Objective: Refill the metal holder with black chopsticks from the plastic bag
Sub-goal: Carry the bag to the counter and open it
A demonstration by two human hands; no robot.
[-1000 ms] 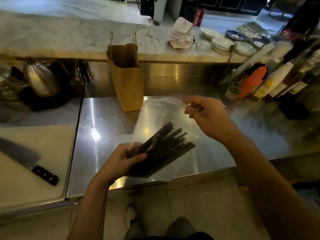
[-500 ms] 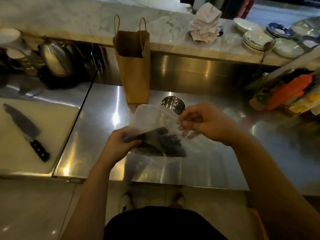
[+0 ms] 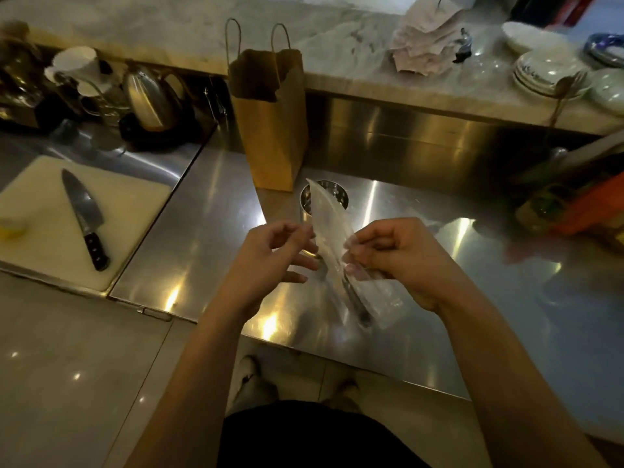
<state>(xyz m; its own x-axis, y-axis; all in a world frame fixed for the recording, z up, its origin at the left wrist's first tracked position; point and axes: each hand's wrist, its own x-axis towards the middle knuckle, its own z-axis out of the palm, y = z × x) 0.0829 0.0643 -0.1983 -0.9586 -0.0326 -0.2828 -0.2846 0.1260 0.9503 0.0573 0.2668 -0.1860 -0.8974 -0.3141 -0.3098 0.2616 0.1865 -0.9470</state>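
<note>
A clear plastic bag (image 3: 329,224) hangs edge-on above the steel counter, between my two hands. Black chopsticks (image 3: 354,298) show dimly through its lower part. My right hand (image 3: 395,255) pinches the bag at its right side. My left hand (image 3: 273,258) is at the bag's left edge with its fingers spread; whether it grips the plastic I cannot tell. Behind the bag's top stands the round metal holder (image 3: 309,201), partly hidden by the plastic, and its inside looks empty.
A brown paper bag (image 3: 270,123) stands just behind the holder. On the left, a knife (image 3: 84,214) lies on a white cutting board (image 3: 40,204), with a kettle (image 3: 152,96) behind. Stacked plates (image 3: 547,72) sit on the marble ledge; bottles crowd the right edge (image 3: 574,211).
The bag has turned from flat to edge-on and upright in front of the holder. My left hand has let go of the chopstick bundle and moved up to the bag's edge.
</note>
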